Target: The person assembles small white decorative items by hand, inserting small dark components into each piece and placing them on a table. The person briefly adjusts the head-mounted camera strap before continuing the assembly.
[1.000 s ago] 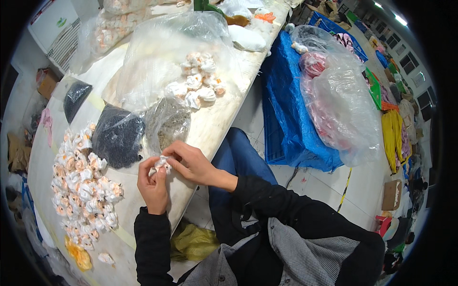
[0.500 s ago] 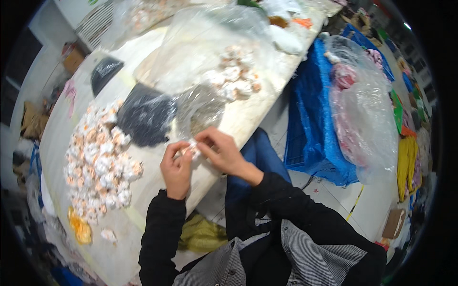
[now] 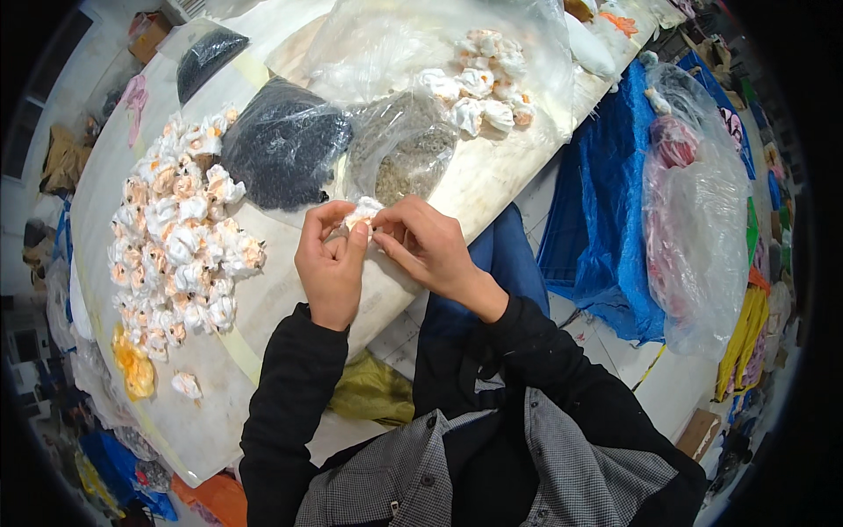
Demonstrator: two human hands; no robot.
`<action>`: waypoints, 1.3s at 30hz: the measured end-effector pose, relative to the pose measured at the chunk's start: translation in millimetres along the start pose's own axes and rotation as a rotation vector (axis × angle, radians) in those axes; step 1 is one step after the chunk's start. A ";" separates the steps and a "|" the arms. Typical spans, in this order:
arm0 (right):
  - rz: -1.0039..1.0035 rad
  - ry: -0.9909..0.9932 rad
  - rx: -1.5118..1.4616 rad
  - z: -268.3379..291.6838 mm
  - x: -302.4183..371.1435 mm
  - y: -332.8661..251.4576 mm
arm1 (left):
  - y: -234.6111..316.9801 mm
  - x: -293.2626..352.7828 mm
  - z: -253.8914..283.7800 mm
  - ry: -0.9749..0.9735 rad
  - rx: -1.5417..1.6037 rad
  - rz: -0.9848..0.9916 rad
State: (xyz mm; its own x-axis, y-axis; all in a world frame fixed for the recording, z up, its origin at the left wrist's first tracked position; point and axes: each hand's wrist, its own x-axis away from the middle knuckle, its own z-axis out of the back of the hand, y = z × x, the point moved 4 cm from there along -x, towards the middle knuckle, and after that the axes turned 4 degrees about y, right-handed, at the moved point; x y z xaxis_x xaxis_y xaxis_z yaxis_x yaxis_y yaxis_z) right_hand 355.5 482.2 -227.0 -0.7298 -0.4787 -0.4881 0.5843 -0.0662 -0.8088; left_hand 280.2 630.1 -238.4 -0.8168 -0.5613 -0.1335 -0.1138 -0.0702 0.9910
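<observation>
At the left of the tabletop (image 3: 211, 430) lies a broad heap of white-and-peach crumpled puffs (image 3: 176, 246), apparently fabric, with an orange-yellow bunch (image 3: 133, 362) at its near end and one single puff (image 3: 186, 385) just beside that. To the right of the heap sits a clear bag of black granules (image 3: 285, 145).

Next comes the person's left hand (image 3: 332, 272), its fingers closed on the held puff (image 3: 362, 213), which is pinched between thumb and forefinger above the tabletop's near edge. Just beyond it stands a clear bag of grey-brown granules (image 3: 408, 167). The right hand (image 3: 443, 250) meets the puff's right side, thumb and forefinger drawn together; whether they grip its edge cannot be told.

The puff looks very light, soft and easily crushed, hardly slippery; its gathered base would probably take a firm pinch better than its loose folds. Farther right, a smaller cluster of similar puffs (image 3: 483, 83) lies in or under clear plastic, which cannot be told. Off the tabletop, blue sheeting (image 3: 606, 202) stands beside a clear plastic bag (image 3: 698, 237) at the far right.
</observation>
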 end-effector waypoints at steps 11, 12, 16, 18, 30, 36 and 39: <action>-0.036 0.023 -0.045 -0.1 4.1 5.6 | 14.4 -2.3 -0.9 -0.113 -0.082 -0.004; -0.071 0.013 -0.090 1.9 4.3 5.8 | 19.6 -2.6 -2.1 -0.150 -0.145 -0.038; -0.212 -0.026 -0.253 7.4 7.4 10.6 | 24.3 -2.1 -8.8 -0.344 -0.350 -0.049; -0.248 -0.041 -0.282 7.8 9.7 13.7 | 25.7 -3.1 -9.8 -0.351 -0.366 -0.110; -0.023 0.016 -0.066 6.3 7.0 3.2 | 24.0 -0.8 -8.3 -0.229 -0.388 -0.270; 0.224 0.130 0.375 21.9 -31.6 0.5 | 8.9 -2.7 4.4 -0.119 -0.260 -0.052; 0.280 0.056 0.570 21.3 -47.4 11.0 | 8.2 -4.3 2.1 -0.117 -0.185 0.009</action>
State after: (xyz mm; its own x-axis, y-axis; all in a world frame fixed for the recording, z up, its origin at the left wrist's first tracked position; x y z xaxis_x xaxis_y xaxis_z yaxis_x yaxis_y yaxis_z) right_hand 404.1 485.6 -205.8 -0.5304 -0.5000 -0.6846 0.8415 -0.4082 -0.3538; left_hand 281.6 633.7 -229.7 -0.8786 -0.4637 -0.1141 -0.0095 -0.2219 0.9750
